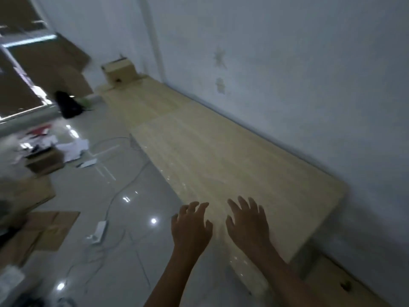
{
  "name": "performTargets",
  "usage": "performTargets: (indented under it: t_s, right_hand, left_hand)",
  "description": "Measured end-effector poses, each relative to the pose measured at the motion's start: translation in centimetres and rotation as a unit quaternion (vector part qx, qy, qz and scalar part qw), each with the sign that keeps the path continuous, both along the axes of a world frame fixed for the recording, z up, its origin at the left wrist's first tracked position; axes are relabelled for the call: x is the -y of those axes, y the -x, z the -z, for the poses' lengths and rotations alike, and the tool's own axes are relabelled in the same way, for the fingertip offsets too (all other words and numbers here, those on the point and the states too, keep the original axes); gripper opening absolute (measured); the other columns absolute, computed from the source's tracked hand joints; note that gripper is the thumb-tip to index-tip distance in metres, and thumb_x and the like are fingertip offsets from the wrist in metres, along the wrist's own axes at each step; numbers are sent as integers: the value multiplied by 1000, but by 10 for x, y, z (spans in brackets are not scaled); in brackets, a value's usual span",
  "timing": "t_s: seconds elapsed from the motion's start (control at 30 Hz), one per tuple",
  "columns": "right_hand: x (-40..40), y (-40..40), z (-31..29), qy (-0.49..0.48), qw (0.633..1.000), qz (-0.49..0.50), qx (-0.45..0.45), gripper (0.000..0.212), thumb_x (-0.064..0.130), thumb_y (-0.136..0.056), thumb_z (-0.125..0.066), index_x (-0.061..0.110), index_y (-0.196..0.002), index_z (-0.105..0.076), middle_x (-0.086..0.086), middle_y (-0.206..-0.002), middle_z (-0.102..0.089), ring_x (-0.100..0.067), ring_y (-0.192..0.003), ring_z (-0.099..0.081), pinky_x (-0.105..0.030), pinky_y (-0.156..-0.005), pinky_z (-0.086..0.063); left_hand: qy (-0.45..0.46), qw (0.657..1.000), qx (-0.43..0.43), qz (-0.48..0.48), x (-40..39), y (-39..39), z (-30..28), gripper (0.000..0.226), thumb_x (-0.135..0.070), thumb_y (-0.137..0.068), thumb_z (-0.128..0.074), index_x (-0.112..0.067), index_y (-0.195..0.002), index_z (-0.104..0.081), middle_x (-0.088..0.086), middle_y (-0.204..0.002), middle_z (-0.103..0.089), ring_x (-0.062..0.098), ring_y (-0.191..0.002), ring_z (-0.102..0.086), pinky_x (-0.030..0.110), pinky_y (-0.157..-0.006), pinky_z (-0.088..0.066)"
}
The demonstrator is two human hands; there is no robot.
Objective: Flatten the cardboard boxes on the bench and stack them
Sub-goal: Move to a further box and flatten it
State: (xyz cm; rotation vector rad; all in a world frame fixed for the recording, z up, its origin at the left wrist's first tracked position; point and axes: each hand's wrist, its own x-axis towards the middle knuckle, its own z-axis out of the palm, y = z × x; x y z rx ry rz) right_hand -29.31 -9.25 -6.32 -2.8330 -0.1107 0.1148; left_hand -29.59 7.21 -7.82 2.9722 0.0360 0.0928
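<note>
Both hands, left [191, 227] and right [247, 224], spread, empty. One box [119, 73] upright at bench [221, 156] far end; unflattened.

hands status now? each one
Left hand: open, fingers spread, holding nothing.
Right hand: open, fingers spread, holding nothing.

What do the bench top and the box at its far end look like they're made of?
Bench top: apparently pale wood or wood-look laminate, with faint lengthwise grain and slight sheen. Box: brown cardboard, matte, with a folded flap; blur hides finer detail.
</note>
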Motion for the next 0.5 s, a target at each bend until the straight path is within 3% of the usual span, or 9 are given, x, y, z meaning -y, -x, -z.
performTargets:
  t_s: [0.23,0.4,0.5]
  right_hand:
    - [-204,-147,-59,-15,997,-39,59,52,42,-99,-36,31,-150,-32,-1,-160,-28,-28,-150,-16,-51,-121,-15]
    - [-294,-241,-93,-63,988,-20,141,51,42,-93,-42,28,-141,-51,-2,-150,-46,-29,-141,-36,-50,-115,-30]
    - [-341,-303,-104,-76,981,-19,176,52,44,-91,-42,28,-139,-53,-1,-148,-49,-27,-139,-39,-47,-113,-35]
  left_hand:
    - [-19,997,42,-54,-202,-140,-58,51,-38,-91,-53,-40,-141,-48,-12,-142,-53,18,-133,-46,44,-104,-41]
    - [17,994,99,-52,-299,-238,-90,50,-41,-88,-56,-40,-138,-52,-11,-137,-58,20,-126,-51,41,-97,-46]
    - [32,991,124,-48,-349,-307,-96,50,-44,-89,-53,-42,-139,-50,-13,-137,-56,16,-125,-51,39,-97,-46]
